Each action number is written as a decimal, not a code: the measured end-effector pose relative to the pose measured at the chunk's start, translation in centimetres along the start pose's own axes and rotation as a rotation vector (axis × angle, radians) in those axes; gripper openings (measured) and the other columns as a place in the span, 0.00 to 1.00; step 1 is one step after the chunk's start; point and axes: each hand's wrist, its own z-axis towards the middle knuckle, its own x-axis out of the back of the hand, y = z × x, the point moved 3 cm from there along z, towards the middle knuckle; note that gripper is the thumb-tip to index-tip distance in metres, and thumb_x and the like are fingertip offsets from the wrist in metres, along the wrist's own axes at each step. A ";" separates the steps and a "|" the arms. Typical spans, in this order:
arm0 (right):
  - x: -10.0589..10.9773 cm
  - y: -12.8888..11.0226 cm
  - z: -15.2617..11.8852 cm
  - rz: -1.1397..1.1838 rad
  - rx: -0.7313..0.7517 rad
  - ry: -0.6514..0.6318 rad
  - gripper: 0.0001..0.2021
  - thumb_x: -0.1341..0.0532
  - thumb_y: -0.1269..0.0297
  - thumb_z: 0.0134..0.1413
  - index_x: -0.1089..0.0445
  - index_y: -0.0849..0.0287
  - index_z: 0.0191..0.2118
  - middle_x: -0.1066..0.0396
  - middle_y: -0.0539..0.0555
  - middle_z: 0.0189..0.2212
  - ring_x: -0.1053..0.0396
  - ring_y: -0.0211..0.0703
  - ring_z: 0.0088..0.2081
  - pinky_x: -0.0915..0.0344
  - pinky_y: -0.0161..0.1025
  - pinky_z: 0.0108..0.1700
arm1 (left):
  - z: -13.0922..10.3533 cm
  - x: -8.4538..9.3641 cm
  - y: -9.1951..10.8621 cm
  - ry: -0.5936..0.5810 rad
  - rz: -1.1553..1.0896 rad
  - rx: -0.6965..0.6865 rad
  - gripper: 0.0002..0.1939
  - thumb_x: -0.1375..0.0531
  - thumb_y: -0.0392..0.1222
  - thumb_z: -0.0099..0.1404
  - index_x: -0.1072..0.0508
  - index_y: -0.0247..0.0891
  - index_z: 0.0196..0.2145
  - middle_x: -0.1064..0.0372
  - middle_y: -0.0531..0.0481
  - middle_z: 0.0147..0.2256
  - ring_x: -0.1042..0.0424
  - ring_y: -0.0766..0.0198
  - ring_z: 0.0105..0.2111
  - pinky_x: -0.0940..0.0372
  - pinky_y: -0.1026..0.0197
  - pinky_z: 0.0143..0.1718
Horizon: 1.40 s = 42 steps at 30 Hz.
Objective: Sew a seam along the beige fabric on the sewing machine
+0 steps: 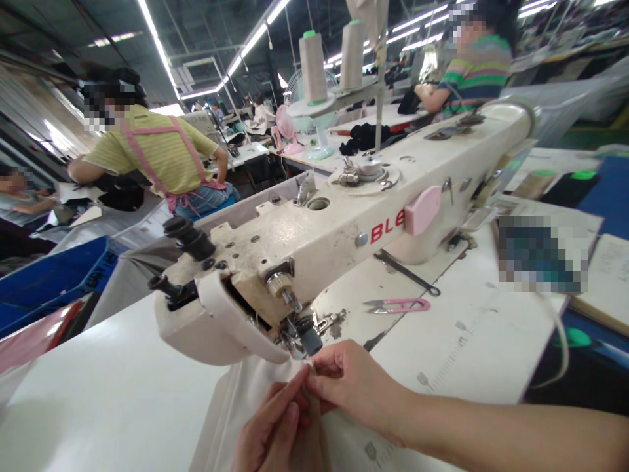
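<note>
A cream sewing machine [339, 223] lies across the middle of the white table [98, 393]. Its presser foot and needle area [299, 341] sit just above a piece of white fabric [246, 400]. My right hand [354, 387] pinches the fabric edge right under the foot. My left hand [280, 432] holds the same fabric just below and to the left, its fingertips touching the right hand's.
Pink thread snips [398, 305] and a dark metal tool [407, 272] lie on the table behind the machine arm. Two thread cones [313, 65] stand on a rack behind. A blue bin [54, 275] sits at the left. Other people work at tables beyond.
</note>
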 end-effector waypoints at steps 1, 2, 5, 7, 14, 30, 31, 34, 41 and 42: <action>0.0 0.2 0.1 -0.028 0.012 0.009 0.06 0.44 0.71 0.43 0.30 0.62 0.22 0.33 0.48 0.19 0.31 0.42 0.27 0.35 0.36 0.32 | 0.6 0.5 0.4 -0.002 0.036 0.042 0.17 0.48 0.51 0.66 0.28 0.43 0.47 0.33 0.53 0.29 0.33 0.66 0.28 0.37 0.66 0.29; 0.0 0.4 0.1 -0.060 0.026 0.024 0.07 0.45 0.71 0.43 0.31 0.61 0.21 0.34 0.48 0.19 0.32 0.41 0.26 0.36 0.36 0.31 | 1.2 1.0 0.9 -0.018 0.104 0.067 0.17 0.48 0.52 0.66 0.30 0.41 0.45 0.35 0.54 0.26 0.35 0.67 0.25 0.38 0.66 0.26; 0.2 0.7 0.3 -0.156 0.072 0.048 0.07 0.45 0.74 0.43 0.32 0.61 0.21 0.35 0.47 0.19 0.35 0.38 0.25 0.40 0.33 0.28 | 3.5 1.7 1.6 -0.186 0.359 0.092 0.15 0.49 0.53 0.65 0.34 0.38 0.37 0.40 0.57 0.20 0.40 0.69 0.19 0.45 0.67 0.20; 0.4 0.7 0.5 -0.202 0.094 0.055 0.08 0.45 0.75 0.43 0.32 0.61 0.22 0.36 0.46 0.19 0.37 0.36 0.23 0.42 0.32 0.27 | 4.6 1.8 1.2 -0.314 0.436 0.138 0.17 0.51 0.54 0.64 0.35 0.38 0.33 0.42 0.57 0.17 0.43 0.70 0.15 0.49 0.68 0.16; 0.3 0.7 -0.1 -0.279 0.132 0.108 0.16 0.42 0.75 0.44 0.30 0.58 0.42 0.30 0.47 0.25 0.31 0.40 0.27 0.38 0.32 0.27 | 5.3 1.8 0.1 -0.185 0.485 0.229 0.19 0.49 0.59 0.57 0.35 0.39 0.28 0.44 0.59 0.12 0.48 0.71 0.08 0.53 0.68 0.10; 0.8 -1.1 -0.2 -0.407 0.169 -0.150 0.16 0.44 0.84 0.38 0.26 0.58 0.31 0.42 0.40 0.17 0.45 0.29 0.19 0.51 0.24 0.21 | 6.4 1.3 0.4 -0.082 0.546 0.444 0.22 0.50 0.42 0.61 0.42 0.39 0.10 0.41 0.53 0.07 0.46 0.71 0.06 0.54 0.70 0.10; 0.8 -1.0 -0.1 -0.407 0.165 -0.140 0.16 0.44 0.83 0.38 0.26 0.58 0.31 0.43 0.40 0.17 0.45 0.29 0.19 0.51 0.24 0.20 | 6.4 1.3 0.5 -0.078 0.538 0.444 0.22 0.50 0.42 0.61 0.43 0.39 0.10 0.42 0.53 0.07 0.46 0.71 0.06 0.53 0.70 0.10; 0.9 -0.4 0.2 -0.404 0.143 -0.117 0.13 0.43 0.82 0.38 0.27 0.59 0.28 0.41 0.41 0.17 0.43 0.29 0.19 0.50 0.24 0.20 | 6.3 1.2 0.7 -0.068 0.508 0.442 0.21 0.50 0.41 0.60 0.43 0.40 0.10 0.43 0.55 0.07 0.46 0.71 0.07 0.53 0.70 0.10; 0.7 0.2 0.9 -0.387 0.064 -0.101 0.07 0.44 0.78 0.41 0.35 0.61 0.19 0.37 0.43 0.17 0.39 0.31 0.17 0.46 0.25 0.18 | 6.9 1.5 1.0 0.042 0.512 0.412 0.20 0.47 0.40 0.58 0.41 0.38 0.10 0.45 0.55 0.06 0.49 0.73 0.07 0.54 0.71 0.12; 0.7 0.3 0.8 -0.390 0.060 -0.099 0.07 0.45 0.77 0.43 0.33 0.60 0.22 0.37 0.43 0.18 0.38 0.32 0.18 0.45 0.26 0.19 | 7.0 1.8 1.0 0.079 0.503 0.388 0.19 0.47 0.42 0.59 0.39 0.38 0.12 0.45 0.56 0.07 0.49 0.73 0.08 0.53 0.70 0.12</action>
